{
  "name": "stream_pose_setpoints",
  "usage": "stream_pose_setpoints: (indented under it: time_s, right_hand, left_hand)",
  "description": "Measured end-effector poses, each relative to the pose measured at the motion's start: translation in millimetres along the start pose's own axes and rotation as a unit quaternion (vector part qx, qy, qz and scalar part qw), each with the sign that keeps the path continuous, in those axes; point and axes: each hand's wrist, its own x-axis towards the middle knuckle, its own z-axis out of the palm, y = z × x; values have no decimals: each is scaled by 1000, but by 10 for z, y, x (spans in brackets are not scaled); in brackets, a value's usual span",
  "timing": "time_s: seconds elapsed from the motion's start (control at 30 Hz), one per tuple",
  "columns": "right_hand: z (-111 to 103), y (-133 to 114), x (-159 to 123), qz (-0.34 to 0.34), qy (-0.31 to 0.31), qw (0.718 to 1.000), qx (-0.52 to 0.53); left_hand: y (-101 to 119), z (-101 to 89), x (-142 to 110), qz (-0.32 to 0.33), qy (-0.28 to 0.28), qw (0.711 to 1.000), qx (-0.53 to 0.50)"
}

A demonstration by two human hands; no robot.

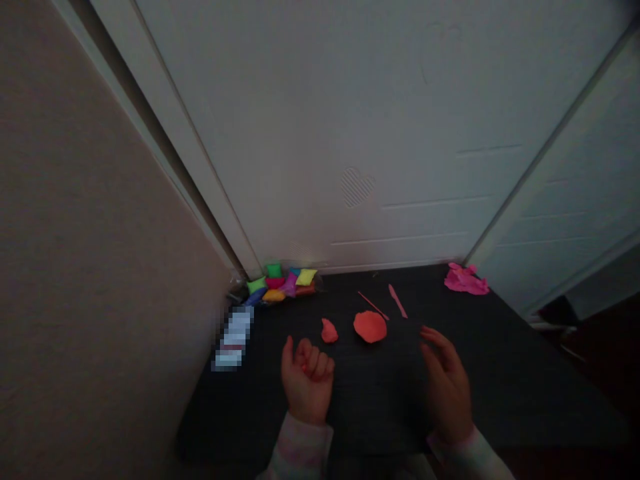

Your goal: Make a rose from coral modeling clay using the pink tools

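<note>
My left hand (307, 383) is turned palm up over the near part of the dark table, its fingers curled in. A small bit of orange-red modelling clay (304, 368) peeks out between them. Just beyond those fingers lies a loose lump of orange clay (329, 331). To its right is a flattened orange clay disc (371, 327) with an uneven rim. My right hand (447, 383) hovers to the right of the disc, fingers loosely bent and thumb a little apart, with nothing visible in it.
A thin pink stick (373, 306) and a pink plastic knife (398, 301) lie behind the disc. Several coloured clay packets (275, 283) sit at the back left, above a blurred pale item (233, 339). Crumpled pink material (466, 279) lies back right. A white panel (350, 133) rises behind the table (360, 413).
</note>
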Motion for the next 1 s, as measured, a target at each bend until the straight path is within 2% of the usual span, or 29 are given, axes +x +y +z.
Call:
stream_pose_setpoints:
  time_s: [0.17, 0.3, 0.37, 0.43, 0.5, 0.57, 0.63, 0.7, 0.77, 0.83, 0.9, 1.0]
  right_hand:
    - [-236, 136, -189, -52, 3, 999, -10]
    - [-287, 254, -238, -103, -5, 994, -24]
    - [-246, 286, -257, -125, -12, 992, -24]
    - [-167, 278, -297, -132, -32, 990, -26]
    - [-59, 231, -362, -140, -86, 986, -35]
    - [66, 166, -438, -174, -179, 966, -59]
    - [194, 118, -503, -235, -269, 929, -98]
    - [308, 113, -538, -286, -312, 895, -139]
    - [384, 153, -534, -307, -311, 883, -169]
    - [401, 216, -495, -305, -297, 884, -192]
    - [351, 271, -436, -298, -283, 881, -235]
    - [198, 293, -350, -290, -294, 851, -325]
  left_hand:
    - [8, -253, -318, 37, -43, 998, 24]
    - [-60, -352, -461, 61, -70, 995, 45]
    - [-142, -356, -429, 42, -81, 993, 70]
    - [-243, -342, -324, -5, -81, 991, 104]
    - [-343, -323, -181, -35, -52, 988, 140]
    - [-429, -304, -53, -43, -41, 986, 159]
    - [-494, -293, 21, -34, -44, 984, 172]
    - [-539, -301, 39, -16, -57, 982, 177]
    - [-562, -336, 25, -1, -74, 983, 168]
    - [-563, -393, 11, 0, -74, 985, 155]
    - [-543, -451, 11, -14, -81, 985, 151]
    - [-494, -500, 37, 3, -47, 987, 153]
